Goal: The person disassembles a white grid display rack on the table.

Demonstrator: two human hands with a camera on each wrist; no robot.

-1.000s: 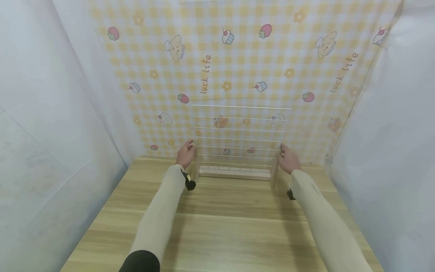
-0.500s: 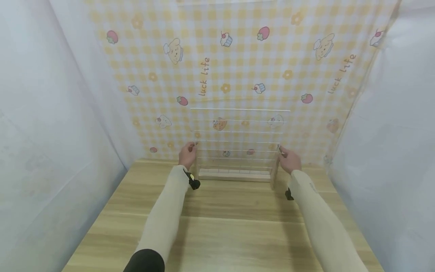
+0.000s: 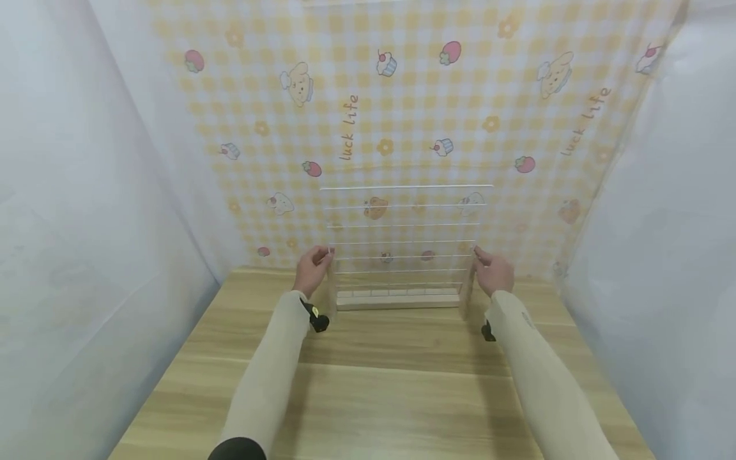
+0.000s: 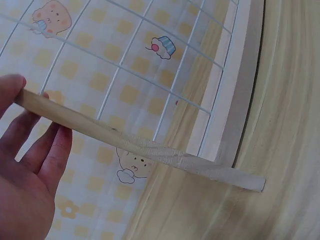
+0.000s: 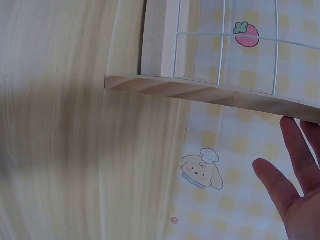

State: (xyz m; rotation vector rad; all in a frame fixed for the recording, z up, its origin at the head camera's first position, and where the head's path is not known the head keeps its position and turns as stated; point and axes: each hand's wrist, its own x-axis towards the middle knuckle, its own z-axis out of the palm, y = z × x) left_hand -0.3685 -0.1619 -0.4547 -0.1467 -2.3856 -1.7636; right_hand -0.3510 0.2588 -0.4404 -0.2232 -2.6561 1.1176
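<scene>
A rack of white wire grid with a pale wooden frame stands upright at the back of the table in the head view. My left hand pinches the upper end of its left side piece, thumb on one face and fingers on the other. At the opposite end, my right hand holds the top of the right side piece. In the right wrist view its fingertips meet the wood's outer face, one finger stands off it, and the rest of the hand is cut off.
The wood-grain table runs up to a yellow checked cloth hanging close behind the rack. White sheets enclose the left side and the right side. A wooden rail joins the rack's sides low down.
The rack's left end, with my left hand on it, has come slightly lower and nearer, so its top wire now tilts the other way. My right hand has barely moved.
</scene>
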